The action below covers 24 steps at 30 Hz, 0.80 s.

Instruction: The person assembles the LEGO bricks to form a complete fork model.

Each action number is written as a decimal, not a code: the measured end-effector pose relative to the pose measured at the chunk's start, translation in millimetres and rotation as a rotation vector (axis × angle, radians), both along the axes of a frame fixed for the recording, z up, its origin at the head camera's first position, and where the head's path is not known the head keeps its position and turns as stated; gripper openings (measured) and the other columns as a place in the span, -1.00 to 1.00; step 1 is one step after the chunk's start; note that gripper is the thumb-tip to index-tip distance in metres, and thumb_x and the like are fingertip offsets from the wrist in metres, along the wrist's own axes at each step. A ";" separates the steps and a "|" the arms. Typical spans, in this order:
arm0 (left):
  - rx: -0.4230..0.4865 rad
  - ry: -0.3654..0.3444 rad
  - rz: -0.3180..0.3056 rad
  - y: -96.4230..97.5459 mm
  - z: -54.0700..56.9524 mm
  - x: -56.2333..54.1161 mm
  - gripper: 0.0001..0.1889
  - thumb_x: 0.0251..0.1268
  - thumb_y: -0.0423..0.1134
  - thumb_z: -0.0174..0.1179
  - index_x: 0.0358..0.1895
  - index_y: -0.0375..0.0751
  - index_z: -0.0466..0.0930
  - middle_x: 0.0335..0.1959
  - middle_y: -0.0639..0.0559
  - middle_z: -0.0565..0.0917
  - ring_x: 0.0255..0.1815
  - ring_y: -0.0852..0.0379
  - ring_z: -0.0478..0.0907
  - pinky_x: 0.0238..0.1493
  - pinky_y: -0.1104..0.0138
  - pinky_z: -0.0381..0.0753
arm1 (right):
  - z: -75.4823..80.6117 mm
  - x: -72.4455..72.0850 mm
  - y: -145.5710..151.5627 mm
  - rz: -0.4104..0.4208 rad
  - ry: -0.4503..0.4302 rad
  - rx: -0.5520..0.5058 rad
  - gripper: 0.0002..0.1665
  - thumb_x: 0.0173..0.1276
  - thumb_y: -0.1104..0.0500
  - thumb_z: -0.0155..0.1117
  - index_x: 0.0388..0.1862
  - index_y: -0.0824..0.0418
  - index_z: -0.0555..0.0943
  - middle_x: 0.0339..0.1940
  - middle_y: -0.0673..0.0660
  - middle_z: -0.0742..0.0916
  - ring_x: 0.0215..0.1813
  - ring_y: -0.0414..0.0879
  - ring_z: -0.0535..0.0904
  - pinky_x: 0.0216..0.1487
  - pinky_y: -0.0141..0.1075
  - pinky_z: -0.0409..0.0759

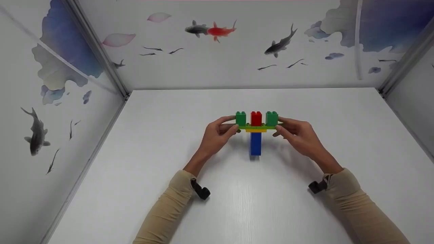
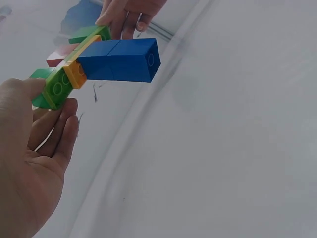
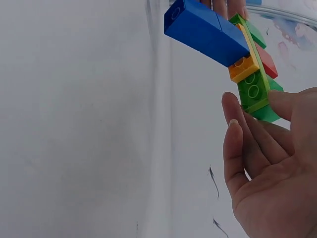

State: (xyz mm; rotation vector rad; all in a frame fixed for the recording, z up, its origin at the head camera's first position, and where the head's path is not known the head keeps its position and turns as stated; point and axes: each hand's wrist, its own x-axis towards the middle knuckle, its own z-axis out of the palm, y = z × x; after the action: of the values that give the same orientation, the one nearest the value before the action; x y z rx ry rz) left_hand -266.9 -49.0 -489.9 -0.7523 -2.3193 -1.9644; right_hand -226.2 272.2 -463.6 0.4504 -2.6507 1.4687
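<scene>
A toy brick build is held up between both hands. Two stacked blue bricks (image 2: 119, 62) form its stem, under a yellow brick (image 3: 243, 69) and a long light-green plate (image 1: 249, 127). Along the top stand a left green brick (image 1: 240, 119), a red brick (image 1: 256, 119) and a right green brick (image 1: 272, 119). My left hand (image 1: 218, 134) pinches the left end of the build between thumb and fingers; my right hand (image 1: 300, 137) grips the right end likewise. Both wrist views show the hollow undersides of the plate and the stem.
A white table (image 1: 162, 135) lies below the hands. Behind it rises a back wall (image 1: 217, 67) painted with fish, and a left side panel (image 1: 67, 135) borders it. Black wrist straps (image 1: 201, 191) sit at the sleeve cuffs.
</scene>
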 end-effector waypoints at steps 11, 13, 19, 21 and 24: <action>-0.046 -0.058 0.074 9.7 -3.3 5.8 -0.47 0.64 0.00 0.26 0.54 -0.04 0.52 0.05 -0.06 0.88 -0.01 0.12 0.88 0.17 0.28 0.81 | -3.4 -1.7 -0.8 -0.065 -0.045 0.002 -0.36 0.64 -0.15 0.30 0.56 0.08 0.57 0.07 0.26 0.88 -0.09 0.04 0.90 -0.10 -0.31 0.81; -0.060 -0.070 0.086 10.9 -4.4 6.8 -0.46 0.64 0.02 0.26 0.55 -0.05 0.52 0.04 -0.10 0.88 -0.02 0.14 0.88 0.17 0.28 0.81 | -4.3 -2.3 -0.8 -0.064 -0.065 0.002 -0.36 0.65 -0.14 0.30 0.56 0.09 0.57 0.09 0.25 0.88 -0.09 0.05 0.90 -0.09 -0.24 0.83; -0.102 -0.080 0.120 13.8 -9.0 7.6 -0.46 0.64 0.02 0.25 0.54 -0.09 0.54 0.02 -0.11 0.89 -0.04 0.15 0.88 0.16 0.27 0.82 | -7.8 -4.1 -0.2 -0.052 -0.116 0.021 -0.36 0.66 -0.14 0.28 0.55 0.13 0.57 0.15 0.24 0.86 -0.08 0.09 0.90 -0.12 -0.27 0.82; -0.115 -0.080 0.127 14.3 -9.6 8.1 -0.46 0.65 0.02 0.25 0.53 -0.11 0.55 0.02 -0.10 0.89 -0.04 0.16 0.88 0.16 0.27 0.82 | -9.1 -4.5 0.1 -0.048 -0.132 0.034 -0.35 0.66 -0.14 0.28 0.55 0.15 0.57 0.16 0.24 0.86 -0.07 0.07 0.90 -0.11 -0.28 0.82; -0.129 -0.081 0.130 14.9 -10.1 8.9 -0.46 0.65 0.02 0.25 0.52 -0.13 0.56 0.03 -0.09 0.89 -0.05 0.17 0.88 0.14 0.27 0.82 | -10.6 -4.8 0.5 -0.050 -0.156 0.047 -0.36 0.66 -0.14 0.27 0.55 0.16 0.57 0.17 0.25 0.85 -0.05 0.05 0.90 -0.11 -0.31 0.82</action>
State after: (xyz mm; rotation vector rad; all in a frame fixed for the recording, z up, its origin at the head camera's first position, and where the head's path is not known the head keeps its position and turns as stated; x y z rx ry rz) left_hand -258.0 -34.1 -500.0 -0.5212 -2.4907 -1.8399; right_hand -230.9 272.6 -474.2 0.2812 -2.7988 1.4870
